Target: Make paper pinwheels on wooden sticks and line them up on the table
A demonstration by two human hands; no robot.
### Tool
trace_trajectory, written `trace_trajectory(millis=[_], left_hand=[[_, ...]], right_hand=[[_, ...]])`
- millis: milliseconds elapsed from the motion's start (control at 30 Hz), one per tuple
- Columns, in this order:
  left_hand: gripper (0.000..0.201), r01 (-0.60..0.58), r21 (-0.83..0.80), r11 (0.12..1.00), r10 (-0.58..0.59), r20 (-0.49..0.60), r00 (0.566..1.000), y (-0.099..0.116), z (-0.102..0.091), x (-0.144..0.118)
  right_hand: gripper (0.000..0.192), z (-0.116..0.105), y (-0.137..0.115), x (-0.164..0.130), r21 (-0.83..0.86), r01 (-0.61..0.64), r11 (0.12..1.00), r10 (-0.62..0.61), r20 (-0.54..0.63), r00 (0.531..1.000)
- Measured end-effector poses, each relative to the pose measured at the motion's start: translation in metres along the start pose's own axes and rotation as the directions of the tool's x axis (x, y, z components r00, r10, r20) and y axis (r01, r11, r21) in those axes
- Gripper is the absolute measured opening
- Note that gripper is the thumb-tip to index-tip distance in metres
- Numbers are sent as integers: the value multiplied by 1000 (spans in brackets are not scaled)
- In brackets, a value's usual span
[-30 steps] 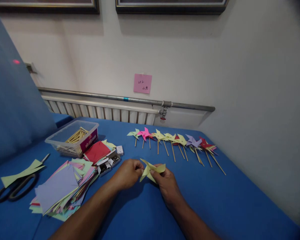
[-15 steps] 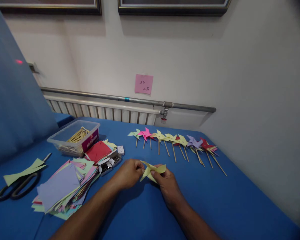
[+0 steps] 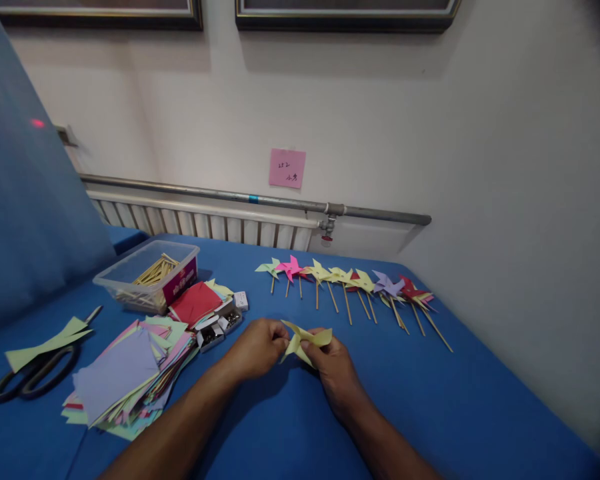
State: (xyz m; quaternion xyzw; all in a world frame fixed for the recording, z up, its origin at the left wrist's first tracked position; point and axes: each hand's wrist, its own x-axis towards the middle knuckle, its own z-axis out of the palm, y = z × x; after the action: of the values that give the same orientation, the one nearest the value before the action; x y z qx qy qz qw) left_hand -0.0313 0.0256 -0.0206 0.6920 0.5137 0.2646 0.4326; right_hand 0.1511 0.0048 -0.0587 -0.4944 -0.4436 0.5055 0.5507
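Note:
A pale yellow paper pinwheel point(image 3: 296, 343), without a stick that I can see, is pinched in my right hand point(image 3: 337, 373), the thumb pressing on its folded middle. Close by its left blades is my left hand point(image 3: 261, 347), fingers closed together. What those fingertips hold, if anything, is too small to make out. Beyond both hands lies a row of finished-looking pinwheels on sticks, among them a pink pinwheel point(image 3: 289, 268), a purple pinwheel point(image 3: 389, 283) and a red pinwheel point(image 3: 411, 289).
To my left are a stack of coloured paper point(image 3: 117, 377), black-handled scissors point(image 3: 45, 373) under a pale green paper piece point(image 3: 47, 343), small open boxes point(image 3: 211, 335) of metallic bits, red paper point(image 3: 196, 305) and a clear plastic tub point(image 3: 147, 275) of sticks. A blue cloth point(image 3: 430, 413) covers the table.

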Motion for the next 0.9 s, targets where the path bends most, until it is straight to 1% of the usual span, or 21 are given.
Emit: trace_trajectory(millis=[100,167,400,733,900], left_hand=[[13,-9,14,1000,10,-24,1000,-1,0,0],[13,-14,30,999,15,-38,999,-1,1,0],[15,-3,37,999,4,-27,1000,1,1,0],[15,-3,41,999,4,-27,1000,-1,1,0],[16,11,48,999,-10,-21,1000,2,1,-2]], right_hand=[[42,0,2,1,84,-61,995,59,27,998],[42,0,3,2,95,-71,993,67,42,997],[45,-2,5,2,52,-54,997,53,23,998],[49,-1,-2,-2,5,-16,1000,16,13,1000],[46,-1,-3,-1,-8,3,1000,-3,23,1000]])
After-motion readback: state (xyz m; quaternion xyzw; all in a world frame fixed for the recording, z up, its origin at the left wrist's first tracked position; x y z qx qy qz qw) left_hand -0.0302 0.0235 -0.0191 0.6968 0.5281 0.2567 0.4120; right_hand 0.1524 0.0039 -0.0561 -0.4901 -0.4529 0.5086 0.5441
